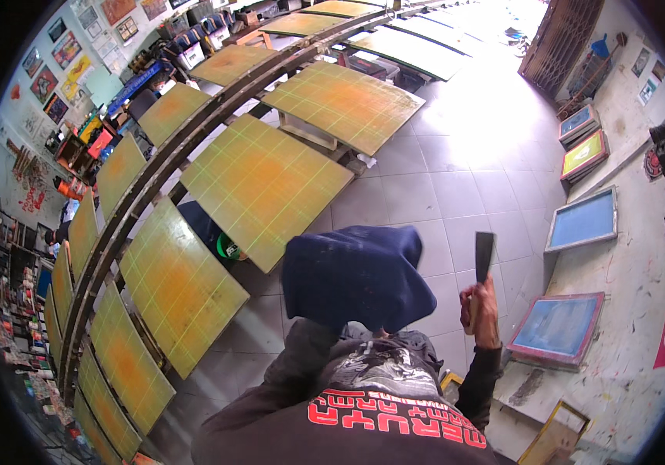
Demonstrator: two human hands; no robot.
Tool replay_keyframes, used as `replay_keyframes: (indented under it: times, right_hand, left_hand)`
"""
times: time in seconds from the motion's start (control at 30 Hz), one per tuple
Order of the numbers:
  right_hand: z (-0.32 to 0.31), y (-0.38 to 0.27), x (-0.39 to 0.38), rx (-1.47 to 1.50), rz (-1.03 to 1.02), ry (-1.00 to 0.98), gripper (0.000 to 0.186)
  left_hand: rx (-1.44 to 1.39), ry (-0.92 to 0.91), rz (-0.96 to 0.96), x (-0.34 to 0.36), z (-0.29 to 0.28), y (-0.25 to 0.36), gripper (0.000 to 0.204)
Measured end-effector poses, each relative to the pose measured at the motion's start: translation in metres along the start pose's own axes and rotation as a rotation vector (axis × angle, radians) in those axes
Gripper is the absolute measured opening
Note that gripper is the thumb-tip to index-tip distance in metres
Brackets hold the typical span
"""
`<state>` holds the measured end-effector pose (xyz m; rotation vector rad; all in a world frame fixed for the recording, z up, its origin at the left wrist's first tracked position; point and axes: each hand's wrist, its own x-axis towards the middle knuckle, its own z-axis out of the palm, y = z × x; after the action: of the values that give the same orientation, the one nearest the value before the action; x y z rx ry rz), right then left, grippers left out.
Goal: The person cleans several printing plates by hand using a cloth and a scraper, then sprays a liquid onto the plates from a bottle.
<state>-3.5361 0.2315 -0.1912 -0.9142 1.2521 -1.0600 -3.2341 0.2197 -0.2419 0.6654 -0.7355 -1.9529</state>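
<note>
My right hand is closed around the light handle of a scraper. Its flat, dark blade points up, away from my body. In front of my chest hangs a dark navy cloth, bunched and draped in folds. My left forearm reaches up to the cloth, and the cloth covers the hand, so its fingers are hidden. Just beyond the cloth to the left is a yellow-green printing board with an orange-stained middle and thin green grid lines.
More boards, such as one at left and one farther off, line a curved dark rail. On the right, framed screens lean along a paint-marked wall ledge. Grey floor tiles run between. Shelves of bottles stand far left.
</note>
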Motion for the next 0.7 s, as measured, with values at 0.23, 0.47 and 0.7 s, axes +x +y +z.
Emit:
replay_keyframes:
  times: [0.23,0.47,0.7]
  right_hand:
    - [0.024,-0.044,0.203,-0.875,-0.597,-0.244,0.049]
    - [0.106,-0.034,0.399,-1.253,-0.625,-0.196,0.035]
    - [0.132,-0.041,0.518,-1.439,-0.532,-0.327,0.033]
  left_hand:
    - [-0.166,0.255,0.299,0.107,0.005,0.032,0.022]
    - [-0.328,0.546,0.578,0.153,-0.054,0.030,0.021]
    - [-0.443,0.782,0.706,0.215,-0.082,0.025,0.020]
